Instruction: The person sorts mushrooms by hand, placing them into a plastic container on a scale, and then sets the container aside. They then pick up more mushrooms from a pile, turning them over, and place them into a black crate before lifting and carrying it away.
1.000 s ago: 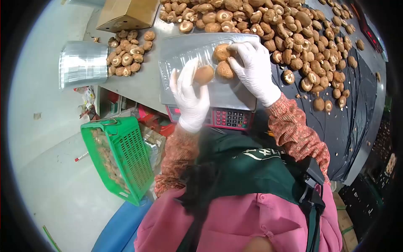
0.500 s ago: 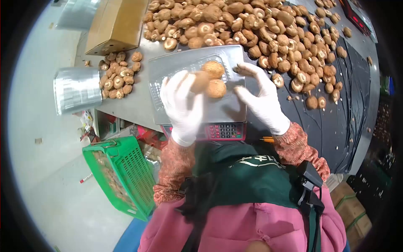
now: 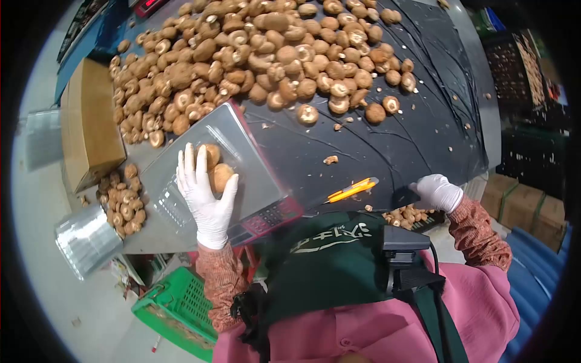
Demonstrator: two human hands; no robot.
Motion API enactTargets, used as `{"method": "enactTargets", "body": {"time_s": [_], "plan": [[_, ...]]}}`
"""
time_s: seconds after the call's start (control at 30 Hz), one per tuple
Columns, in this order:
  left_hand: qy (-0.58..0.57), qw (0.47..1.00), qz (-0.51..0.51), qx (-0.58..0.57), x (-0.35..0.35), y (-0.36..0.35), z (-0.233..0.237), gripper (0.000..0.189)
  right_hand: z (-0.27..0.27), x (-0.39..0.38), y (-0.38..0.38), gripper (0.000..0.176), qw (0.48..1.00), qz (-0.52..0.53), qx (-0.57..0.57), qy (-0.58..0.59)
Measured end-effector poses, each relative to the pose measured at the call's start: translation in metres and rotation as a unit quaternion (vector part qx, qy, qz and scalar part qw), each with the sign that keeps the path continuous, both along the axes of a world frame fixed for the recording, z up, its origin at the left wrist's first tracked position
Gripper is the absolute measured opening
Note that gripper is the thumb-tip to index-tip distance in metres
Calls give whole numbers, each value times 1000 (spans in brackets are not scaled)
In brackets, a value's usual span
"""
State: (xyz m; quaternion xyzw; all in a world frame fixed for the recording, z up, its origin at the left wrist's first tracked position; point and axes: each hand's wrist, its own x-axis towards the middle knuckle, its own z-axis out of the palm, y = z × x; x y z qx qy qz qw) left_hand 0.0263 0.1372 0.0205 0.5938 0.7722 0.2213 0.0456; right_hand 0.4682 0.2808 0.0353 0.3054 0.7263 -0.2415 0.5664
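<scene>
My left hand (image 3: 206, 202), in a white glove, lies over a clear tray (image 3: 251, 160) on the scale (image 3: 271, 216). Its fingers are stretched out and spread, touching or just beside two brown mushrooms (image 3: 221, 176) that show between fingers and thumb. At the table's front edge, on the right, is my gloved right hand (image 3: 439, 192). Its fingers are curled together by the black sheet; what they hold, if anything, is hidden.
A large mushroom heap (image 3: 242, 60) covers the back. A smaller pile (image 3: 124, 206) sits left, near a cardboard box (image 3: 91, 124) and stacked clear trays (image 3: 89, 241). An orange cutter (image 3: 352, 190) lies on the black sheet (image 3: 363, 148). A green crate (image 3: 181, 308) stands below.
The view has turned right. My right hand has left the scale for the table's front edge and closed. My left hand, which held a mushroom above the tray, is now spread over the tray.
</scene>
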Motion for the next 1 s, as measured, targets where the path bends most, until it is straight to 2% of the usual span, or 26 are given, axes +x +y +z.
{"method": "enactTargets", "body": {"time_s": [0.03, 0.07, 0.13, 0.17, 0.2, 0.23, 0.27, 0.33, 0.37, 0.43, 0.47, 0.5, 0.53, 0.57, 0.63, 0.7, 0.77, 0.8, 0.83, 0.9, 0.93, 0.97, 1.0], "plan": [[-14, 1000, -4, -8, 3, 3, -5, 68, -4, -4, 2, 42, 978, -41, 83, 185], [-23, 1000, -7, -10, 12, 9, -8, 67, -10, -7, 6, 41, 914, -83, 166, 361], [-31, 999, 0, -14, 20, 4, -10, 64, -28, -48, 35, 29, 805, -120, 292, 503], [-26, 999, 2, -18, 22, 1, -11, 64, -38, -67, 50, 26, 789, -152, 335, 492], [-21, 1000, 5, -21, 24, -2, -12, 63, -53, -89, 64, 27, 732, -215, 361, 537], [-16, 1000, 9, -24, 26, -4, -12, 63, -61, -112, 79, 29, 697, -266, 387, 541], [-11, 1000, 9, -27, 28, -6, -12, 64, -81, -129, 96, 35, 650, -276, 417, 573], [-25, 999, 24, -23, 28, -7, -9, 67, -99, -160, 126, 46, 666, -234, 483, 518], [-32, 999, 34, -21, 28, -9, -7, 69, -110, -165, 134, 43, 687, -224, 475, 502], [-40, 998, 57, 9, 29, -8, 1, 71, -115, -166, 146, 37, 690, -211, 454, 523], [-57, 995, 66, 39, 30, -8, 6, 70, -114, -161, 149, 33, 648, -295, 360, 603], [-76, 992, 76, 67, 34, -8, 12, 69, -97, -157, 144, 33, 630, -457, 203, 594], [-112, 985, 85, 101, 42, -1, 21, 66, -87, -148, 140, 34, 567, -571, 69, 590], [-149, 977, 99, 118, 52, 9, 30, 62, -81, -139, 137, 36, 482, -668, -65, 563], [-324, 929, 93, 151, 75, 31, 32, 54, -89, -125, 131, 36, 342, -658, -252, 621], [-373, 926, 6, 54, 88, 58, 32, 42, -80, -121, 112, 37, 255, -682, -310, 611], [-558, 830, 4, -17, 111, 86, 31, 34, -75, -120, 96, 37, 252, -680, -296, 622], [-640, 768, 4, -25, 120, 96, 21, 37, -61, -122, 89, 36, 283, -677, -265, 625], [-678, 734, -3, -29, 129, 106, 12, 45, -48, -125, 81, 35, 314, -674, -235, 625], [-756, 654, -10, -35, 145, 116, 2, 59, -50, -130, 63, 34, 375, -611, -106, 689], [-767, 641, -20, -22, 151, 120, 1, 60, -46, -129, 56, 30, 403, -579, -85, 704], [-778, 627, -30, -10, 155, 123, 0, 60, -46, -129, 49, 24, 477, -535, 38, 696], [-792, 609, -31, -4, 157, 125, -4, 61, -42, -128, 45, 22, 486, -506, 61, 710]]}}
